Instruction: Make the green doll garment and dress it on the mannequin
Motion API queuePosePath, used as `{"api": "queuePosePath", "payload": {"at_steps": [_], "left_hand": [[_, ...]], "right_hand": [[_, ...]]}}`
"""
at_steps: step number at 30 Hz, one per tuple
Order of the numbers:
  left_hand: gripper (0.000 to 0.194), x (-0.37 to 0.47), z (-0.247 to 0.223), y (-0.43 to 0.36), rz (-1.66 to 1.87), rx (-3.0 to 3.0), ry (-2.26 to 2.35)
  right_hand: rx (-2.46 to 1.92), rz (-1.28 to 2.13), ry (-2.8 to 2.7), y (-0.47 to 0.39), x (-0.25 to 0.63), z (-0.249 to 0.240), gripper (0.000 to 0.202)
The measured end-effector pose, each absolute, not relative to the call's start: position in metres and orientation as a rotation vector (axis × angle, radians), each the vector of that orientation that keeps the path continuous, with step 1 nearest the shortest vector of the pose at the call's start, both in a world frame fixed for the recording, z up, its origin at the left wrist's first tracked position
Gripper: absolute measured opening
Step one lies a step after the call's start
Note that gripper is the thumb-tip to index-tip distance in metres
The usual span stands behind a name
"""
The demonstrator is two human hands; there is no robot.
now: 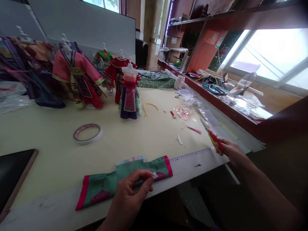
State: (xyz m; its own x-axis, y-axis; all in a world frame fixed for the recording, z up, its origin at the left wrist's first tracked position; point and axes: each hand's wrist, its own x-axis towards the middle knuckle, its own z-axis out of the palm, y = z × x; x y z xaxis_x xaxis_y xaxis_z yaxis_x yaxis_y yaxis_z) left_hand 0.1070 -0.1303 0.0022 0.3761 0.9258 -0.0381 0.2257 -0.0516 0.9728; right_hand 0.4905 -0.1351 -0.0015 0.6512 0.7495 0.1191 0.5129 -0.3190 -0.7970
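The left hand (132, 194) pinches a small white strip (155, 175) between thumb and forefinger, just over the green garment (131, 166) with pink cuffs, which lies flat along the near edge of the table (57, 163). The right hand (229, 151) is closed round the handles of red-and-yellow scissors (214, 141) off to the right, near the ruler (192, 155), their blades too blurred to tell whether parted, while a roll of tape (98, 136) lies beyond the garment to the left

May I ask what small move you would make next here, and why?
I would probably set the scissors down on the table: the right hand holds them, while the left hand pinches a small whitish piece over the green garment, so freeing a hand might help.
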Motion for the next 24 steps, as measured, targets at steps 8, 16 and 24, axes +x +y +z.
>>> {"api": "queuePosePath", "payload": {"at_steps": [8,16,24], "left_hand": [[0.022,0.115,0.008,-0.115,0.836,1.325,1.078],[0.02,0.117,0.01,-0.111,0.901,1.165,1.055],[0.021,0.118,0.013,-0.111,0.896,1.174,1.037]], "right_hand": [[-1.562,1.123,-1.205,-0.188,0.413,-0.001,0.048],[-1.893,0.995,-1.836,-0.201,0.334,0.028,0.045],[-1.905,0.901,-1.931,-0.2,0.326,0.013,0.037]]}}
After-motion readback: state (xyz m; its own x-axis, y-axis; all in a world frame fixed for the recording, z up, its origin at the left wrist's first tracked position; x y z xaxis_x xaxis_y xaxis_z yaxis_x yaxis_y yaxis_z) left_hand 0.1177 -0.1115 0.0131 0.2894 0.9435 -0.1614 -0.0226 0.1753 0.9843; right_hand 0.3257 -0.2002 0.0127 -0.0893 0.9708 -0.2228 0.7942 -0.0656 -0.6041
